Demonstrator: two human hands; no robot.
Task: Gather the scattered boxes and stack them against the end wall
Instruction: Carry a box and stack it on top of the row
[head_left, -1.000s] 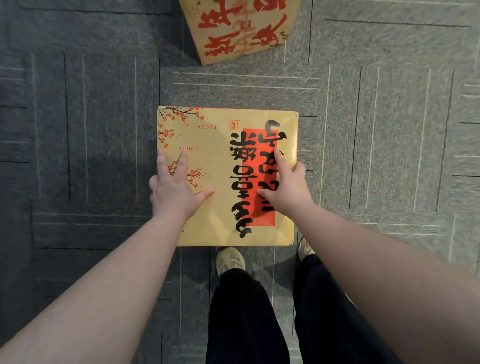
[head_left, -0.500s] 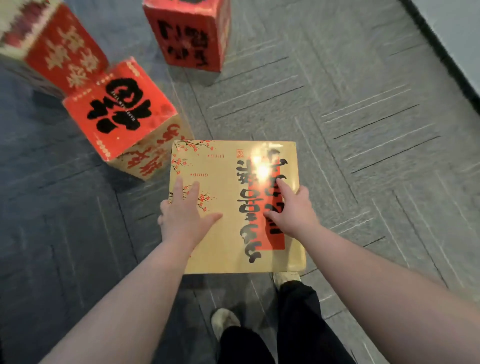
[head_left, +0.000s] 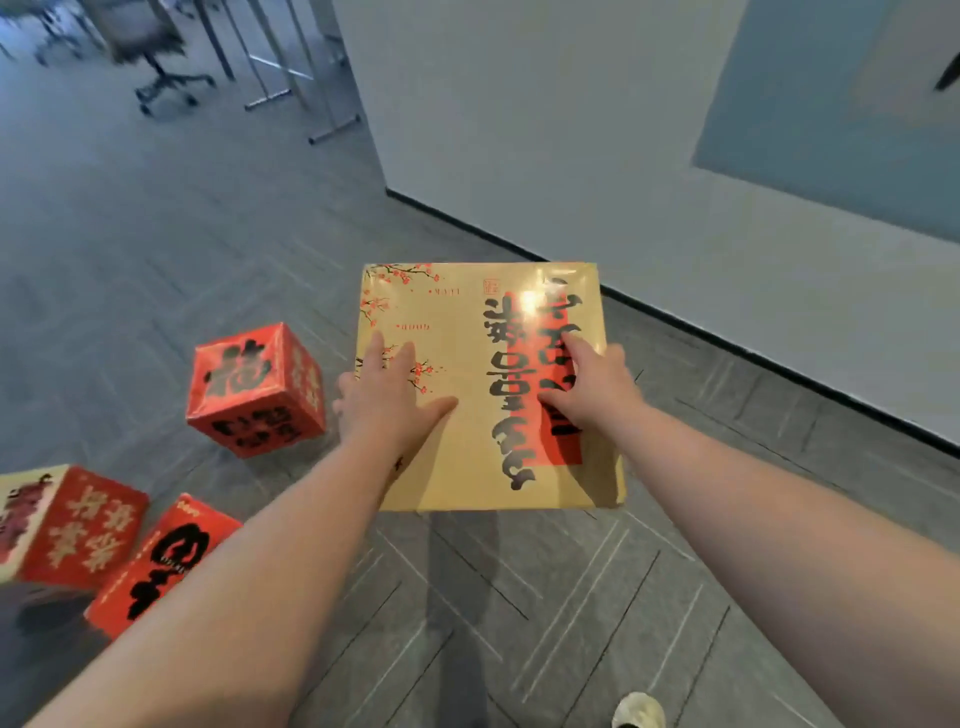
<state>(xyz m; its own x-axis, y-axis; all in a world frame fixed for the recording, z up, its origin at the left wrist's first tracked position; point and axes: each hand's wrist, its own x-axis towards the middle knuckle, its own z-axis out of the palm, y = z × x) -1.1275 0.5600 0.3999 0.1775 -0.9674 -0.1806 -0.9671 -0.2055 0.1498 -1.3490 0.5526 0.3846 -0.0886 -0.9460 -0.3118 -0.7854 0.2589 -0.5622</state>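
The left hand (head_left: 387, 402) lies on the top face of the gold box (head_left: 467, 441) with its fingers (head_left: 375, 349) straight and spread, thumb angled toward the middle of the lid; whether any fingers curl under the left edge cannot be told. The right hand (head_left: 597, 389) sits at the box's right edge, forefinger stretched along the red strip with black lettering, thumb pressed on top, the other fingers bent over the side, so it grips the box there. The gold box is flat and held level in the air between both hands, above the grey carpeted floor (head_left: 519, 597), near the white wall (head_left: 571, 156) and its dark baseboard on the right. To the left, on the floor, a red cube box (head_left: 254, 389) stands tilted on one edge, well apart from the wall. Nearer the bottom left corner, a red and cream box (head_left: 67, 525) and a red box with a black glyph (head_left: 150, 566) lie just beside each other, the second partly hidden by the left forearm. A pale shoe (head_left: 638, 712) shows at the bottom edge. A blurred office chair (head_left: 156, 52) and thin metal legs stand at the far left.
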